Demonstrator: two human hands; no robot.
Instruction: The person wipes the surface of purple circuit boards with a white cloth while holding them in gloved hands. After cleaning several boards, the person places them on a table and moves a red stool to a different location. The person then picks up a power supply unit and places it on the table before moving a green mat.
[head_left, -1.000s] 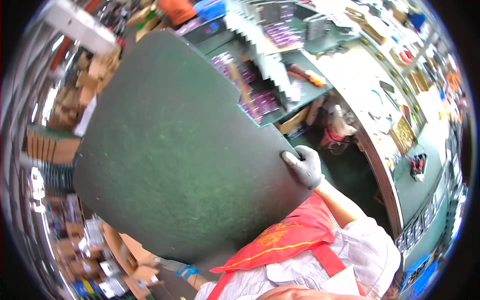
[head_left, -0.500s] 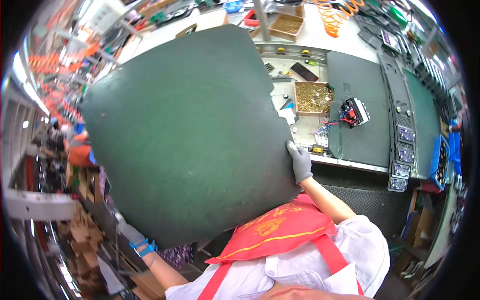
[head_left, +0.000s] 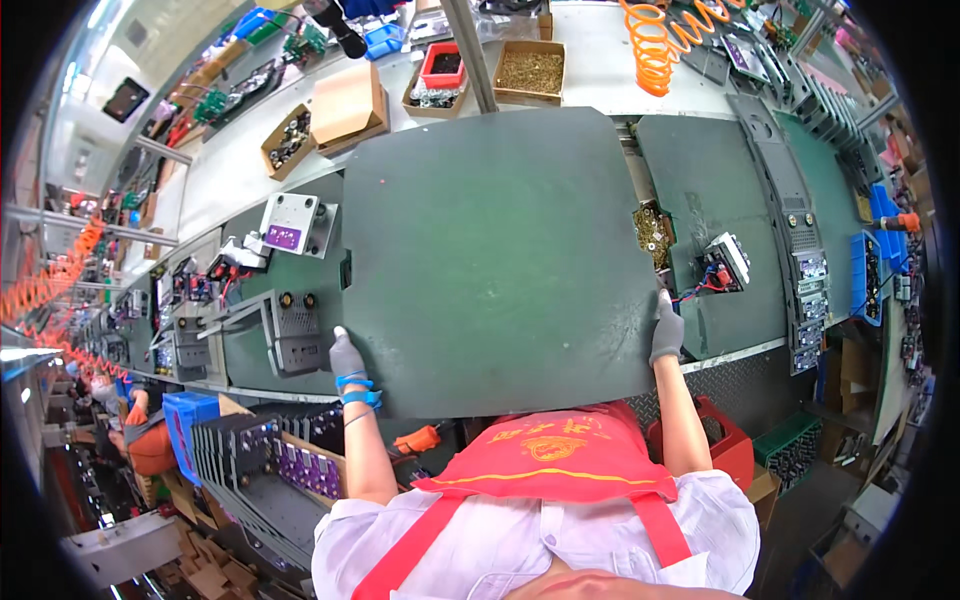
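Observation:
A large dark green board (head_left: pixel 490 270) lies nearly level in front of me, over the middle of the workbench; I cannot tell whether it rests on it. My left hand (head_left: pixel 347 356), in a grey glove with blue bands at the wrist, grips its near left edge. On the near right edge, my gloved right hand (head_left: pixel 667 332) holds the board too. Both thumbs show along the sides, while the other fingers are mostly hidden. Just past the board's right side, part of a box of small brass-coloured screws (head_left: pixel 655 236) peeks out.
A wired white-and-black unit (head_left: pixel 725 265) sits on the green bench mat at right. Grey metal brackets (head_left: pixel 292 330) stand at left. Behind the board are a cardboard box (head_left: pixel 348 105), a red bin (head_left: pixel 442 65) and a metal post (head_left: pixel 470 55). An orange coiled hose (head_left: pixel 652 55) hangs down.
The board has swung from a tilted position at the left to a level one over the bench, covering most of the screw box. Both hands have moved right with it, the left also upward.

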